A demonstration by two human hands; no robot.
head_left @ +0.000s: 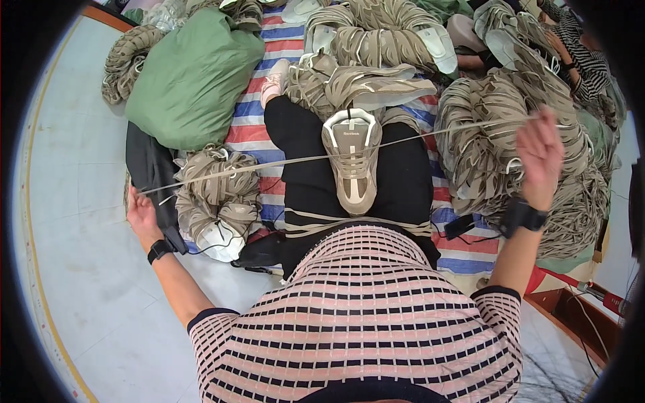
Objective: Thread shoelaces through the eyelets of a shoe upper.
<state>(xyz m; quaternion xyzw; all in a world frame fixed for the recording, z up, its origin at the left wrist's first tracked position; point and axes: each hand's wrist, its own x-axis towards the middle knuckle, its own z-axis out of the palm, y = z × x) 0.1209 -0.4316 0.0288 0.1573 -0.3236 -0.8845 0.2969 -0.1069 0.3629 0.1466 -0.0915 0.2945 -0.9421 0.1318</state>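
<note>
A taupe sneaker upper (353, 134) with a white collar lining rests between my thighs, its toe toward me. A long beige shoelace (282, 161) stretches nearly straight across it, rising from left to right. Out at the far left, my left hand (141, 215) pinches one end of the lace. My right hand (539, 151) is raised on the right, fingers closed on the other end. Short lace rows cross the upper's tongue below the stretched lace. Several more beige laces (322, 225) lie over my lap. Whether the upper has a sole underneath is hidden.
Bundled uppers (222, 181) lie left, with a bigger heap (497, 127) at right and more ahead. A green stuffed bag (195, 80) sits front left. Loose laces (571, 215) pile at right. A striped sheet (248, 127) covers the floor. Another person's arm (564, 60) shows far right.
</note>
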